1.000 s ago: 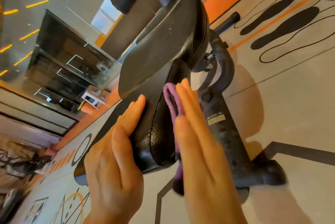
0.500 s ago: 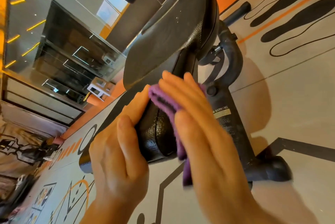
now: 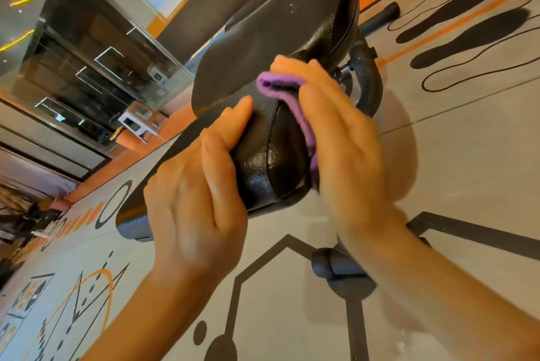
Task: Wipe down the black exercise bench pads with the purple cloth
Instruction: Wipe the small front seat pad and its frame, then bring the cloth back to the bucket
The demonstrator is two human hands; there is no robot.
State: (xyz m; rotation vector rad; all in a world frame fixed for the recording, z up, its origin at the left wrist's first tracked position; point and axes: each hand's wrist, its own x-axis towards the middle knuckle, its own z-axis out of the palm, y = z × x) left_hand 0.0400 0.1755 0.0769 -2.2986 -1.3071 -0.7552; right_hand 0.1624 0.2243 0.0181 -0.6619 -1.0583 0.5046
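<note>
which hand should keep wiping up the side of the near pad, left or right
Right. The right hand already presses the purple cloth on the near pad; the left hand only steadies its other side.

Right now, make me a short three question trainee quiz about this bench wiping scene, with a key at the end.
1. True or false: the purple cloth lies on the floor.
2. Which hand presses the cloth against the black seat pad? A) left hand B) right hand C) neither
3. Fill in: the left hand rests on the seat pad's near end, holding no ____.

Key:
1. False; it is pressed against the pad.
2. B; the right hand lies over the cloth.
3. cloth
</note>
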